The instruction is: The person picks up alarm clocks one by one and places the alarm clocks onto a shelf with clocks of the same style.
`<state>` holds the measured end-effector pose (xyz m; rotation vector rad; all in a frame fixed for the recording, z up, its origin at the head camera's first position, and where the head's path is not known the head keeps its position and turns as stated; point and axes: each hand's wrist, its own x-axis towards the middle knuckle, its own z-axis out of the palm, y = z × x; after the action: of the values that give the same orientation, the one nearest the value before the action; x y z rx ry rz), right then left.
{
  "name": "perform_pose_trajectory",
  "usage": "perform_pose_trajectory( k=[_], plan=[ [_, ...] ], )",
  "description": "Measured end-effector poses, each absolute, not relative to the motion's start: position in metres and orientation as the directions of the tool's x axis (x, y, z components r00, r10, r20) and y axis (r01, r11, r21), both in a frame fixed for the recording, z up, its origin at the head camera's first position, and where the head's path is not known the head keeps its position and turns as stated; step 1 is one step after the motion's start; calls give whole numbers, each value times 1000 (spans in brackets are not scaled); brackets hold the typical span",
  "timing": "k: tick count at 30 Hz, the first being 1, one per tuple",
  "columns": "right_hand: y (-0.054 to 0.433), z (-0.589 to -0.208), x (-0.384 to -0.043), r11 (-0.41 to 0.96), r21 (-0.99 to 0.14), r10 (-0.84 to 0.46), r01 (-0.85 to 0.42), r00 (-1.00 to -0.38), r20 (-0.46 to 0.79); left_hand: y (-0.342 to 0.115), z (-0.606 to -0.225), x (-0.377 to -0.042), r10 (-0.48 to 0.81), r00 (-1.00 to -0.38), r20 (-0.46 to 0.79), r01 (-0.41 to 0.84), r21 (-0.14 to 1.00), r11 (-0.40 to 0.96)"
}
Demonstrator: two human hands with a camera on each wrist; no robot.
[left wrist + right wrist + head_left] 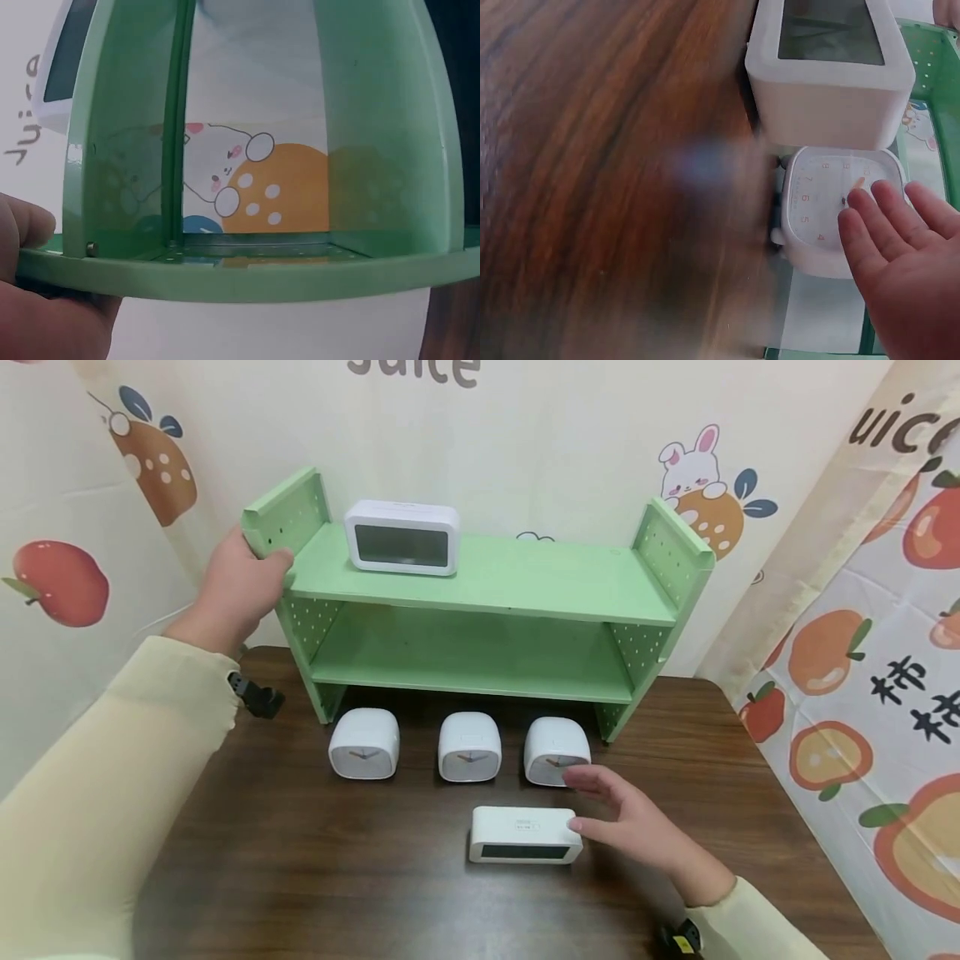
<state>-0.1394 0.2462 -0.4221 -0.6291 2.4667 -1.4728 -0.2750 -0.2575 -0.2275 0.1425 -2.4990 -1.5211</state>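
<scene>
My left hand (243, 578) grips the upper left side panel of a green two-tier shelf (480, 647), its thumb on the inner side; in the left wrist view the thumb (28, 221) shows beside the panel edge. My right hand (637, 822) hovers with fingers extended by a low white digital clock (525, 835). The thumb is close to that clock's right end; whether it touches I cannot tell. Those fingers also overlap the rightmost of three small white analog clocks (557, 745). In the right wrist view, the hand (915, 277) partly covers an analog clock's dial (821, 191).
A white digital clock (402, 542) with a dark screen stands at the left of the upper tier. The other two analog clocks, left (364, 743) and middle (469, 746), line up before the shelf on the brown wooden table (337, 868). Fruit-patterned curtains (540, 443) hang behind and beside it.
</scene>
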Motion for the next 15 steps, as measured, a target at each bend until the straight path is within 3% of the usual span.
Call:
perform_pose_trajectory(
  k=[9,15],
  plan=[
    [243,-426,-145,415,-867,-528,-275,-849,17,-259,-231,-287,-216,-959,183,86,915,394],
    [238,-437,-136,356,-905,-511,-232,-859,19,-259,-232,-286,-177,-964,199,109,901,419]
  ],
)
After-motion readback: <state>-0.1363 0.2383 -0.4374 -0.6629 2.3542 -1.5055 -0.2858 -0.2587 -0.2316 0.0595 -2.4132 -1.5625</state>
